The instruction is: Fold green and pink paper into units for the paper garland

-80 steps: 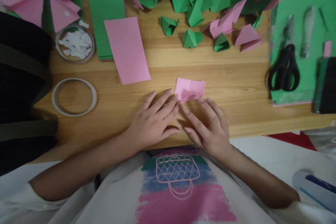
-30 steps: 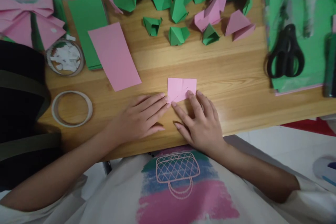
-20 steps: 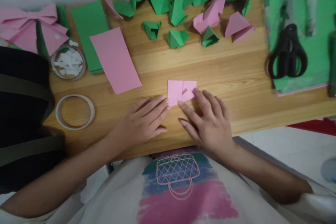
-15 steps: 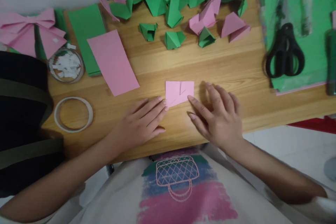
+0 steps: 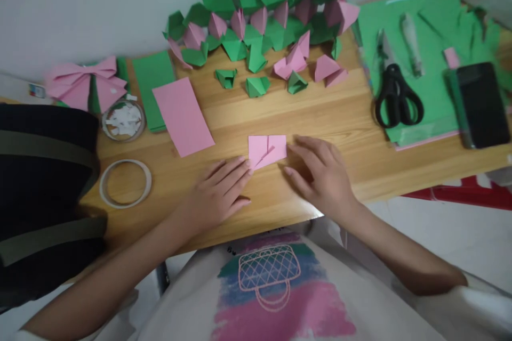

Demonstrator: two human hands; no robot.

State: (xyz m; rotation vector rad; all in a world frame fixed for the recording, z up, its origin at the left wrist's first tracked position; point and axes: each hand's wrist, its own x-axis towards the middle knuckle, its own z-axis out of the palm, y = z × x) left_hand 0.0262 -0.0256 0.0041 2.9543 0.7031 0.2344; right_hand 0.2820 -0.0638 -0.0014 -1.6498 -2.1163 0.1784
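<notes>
A small folded piece of pink paper (image 5: 276, 150) lies on the wooden table in front of me, with a loose flap and a slit showing near its middle. The fingertips of my left hand (image 5: 218, 189) rest on its lower left corner, fingers stretched out flat. Just off the paper's right edge is my right hand (image 5: 326, 173), its fingers loosely apart and nothing in them. Left of the folded piece, a flat pink sheet (image 5: 184, 116) overlaps a stack of green paper (image 5: 154, 72).
Folded green and pink pieces (image 5: 256, 26) line the wall. Scissors (image 5: 397, 90) and a phone (image 5: 482, 104) lie on green sheets at right. A tape roll (image 5: 125, 206), a dish of white scraps (image 5: 124, 119), a pink bow (image 5: 86, 82) and a dark bag (image 5: 44, 176) are at left.
My right index finger has come off the paper's right side and the hand now sits beside it. The flap stands up more. The camera view has shifted, showing more of the far side.
</notes>
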